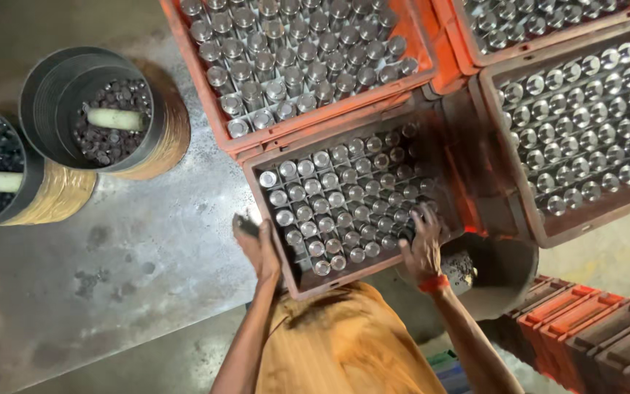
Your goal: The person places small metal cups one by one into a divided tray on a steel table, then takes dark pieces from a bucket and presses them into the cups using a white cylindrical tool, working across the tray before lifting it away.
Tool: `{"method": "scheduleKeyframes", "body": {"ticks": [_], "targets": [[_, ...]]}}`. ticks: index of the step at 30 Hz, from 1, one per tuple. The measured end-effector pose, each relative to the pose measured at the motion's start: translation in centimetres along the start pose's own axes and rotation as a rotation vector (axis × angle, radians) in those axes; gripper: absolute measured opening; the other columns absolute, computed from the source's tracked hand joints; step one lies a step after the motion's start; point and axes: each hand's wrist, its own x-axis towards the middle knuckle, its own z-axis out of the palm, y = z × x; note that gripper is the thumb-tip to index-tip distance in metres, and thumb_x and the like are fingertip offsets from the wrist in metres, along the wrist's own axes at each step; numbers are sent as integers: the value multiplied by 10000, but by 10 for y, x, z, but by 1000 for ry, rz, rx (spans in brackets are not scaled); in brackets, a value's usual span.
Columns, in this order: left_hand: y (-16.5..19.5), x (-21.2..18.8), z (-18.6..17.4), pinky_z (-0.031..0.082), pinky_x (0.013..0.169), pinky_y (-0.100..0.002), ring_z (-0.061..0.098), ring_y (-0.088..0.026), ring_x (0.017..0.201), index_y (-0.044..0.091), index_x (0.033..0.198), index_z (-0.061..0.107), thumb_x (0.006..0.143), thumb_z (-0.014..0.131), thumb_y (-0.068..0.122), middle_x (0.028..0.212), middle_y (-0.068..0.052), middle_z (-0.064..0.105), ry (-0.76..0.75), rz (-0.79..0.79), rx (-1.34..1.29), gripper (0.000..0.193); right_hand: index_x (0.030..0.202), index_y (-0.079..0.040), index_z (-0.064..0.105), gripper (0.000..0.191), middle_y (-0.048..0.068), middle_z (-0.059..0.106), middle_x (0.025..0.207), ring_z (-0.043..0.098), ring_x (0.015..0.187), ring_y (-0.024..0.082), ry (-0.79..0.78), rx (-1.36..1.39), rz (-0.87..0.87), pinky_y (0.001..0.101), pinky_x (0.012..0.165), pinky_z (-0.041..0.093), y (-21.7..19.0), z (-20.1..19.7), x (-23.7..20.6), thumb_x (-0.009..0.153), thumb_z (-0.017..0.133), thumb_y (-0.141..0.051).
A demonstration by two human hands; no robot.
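An orange-clad torso (344,343) fills the bottom of the view, nearest the lens, with both forearms reaching up and away from it.

The left hand (258,244) lies against the near left corner of a brown plastic crate (461,175), fingers curled over its rim and gripping the wall. The right hand (423,244), with an orange band (433,284) at the wrist, rests on the crate's near right edge; its fingers spread over the outermost cylinders there, and whether it pinches one cannot be told.

The crate sits between the two hands and just beyond them, turned a little so its long side runs from lower left up toward upper right. Inside, shiny metal cylinders (337,197) stand upright in tight rows, their round ends facing the camera, long axes pointing straight up.

Beyond this crate, touching its far side, an orange crate (184,55) holds more of the same cylinders on end. To the right, a second brown crate (508,219) is likewise packed, and another orange crate (452,29) shows at the top edge. Under the right wrist a round grey basin (504,273) peeks out. At lower right, stacked empty crates (592,328) lie. Well apart at far left, two round metal bins (45,95) hold dark small parts, each with a pale handle (114,119) lying on top, on the grey stained floor (111,277).
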Motion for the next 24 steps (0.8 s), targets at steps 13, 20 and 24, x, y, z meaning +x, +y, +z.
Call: {"method": "scheduleKeyframes", "body": {"ticks": [13,20,24], "targets": [[-149,-155,-201,496,1049,-491,605,-393,1175,-69,1261,606,1119,590,409,1210,-254,639,546,-350,524,498,1433,-40,429,527,293,474,1490,473,1366,416,82,118,-96,568,1169,338,-7,34,5,1089,502,-433],[-165,-258,-195,514,986,-537,617,-450,1155,-73,1307,573,1075,516,522,1241,-318,626,780,-1042,290,641,1443,-91,400,577,225,471,1481,475,1343,389,141,365,-234,534,1157,387,-59,48,16,1074,461,-531],[-129,-253,-172,440,1030,-569,538,-479,1210,28,1417,528,1019,467,600,1355,-327,528,728,-1220,225,700,1472,-93,371,619,240,447,1499,452,1358,385,58,467,-438,557,1165,357,-99,70,36,1059,478,-541]]}}
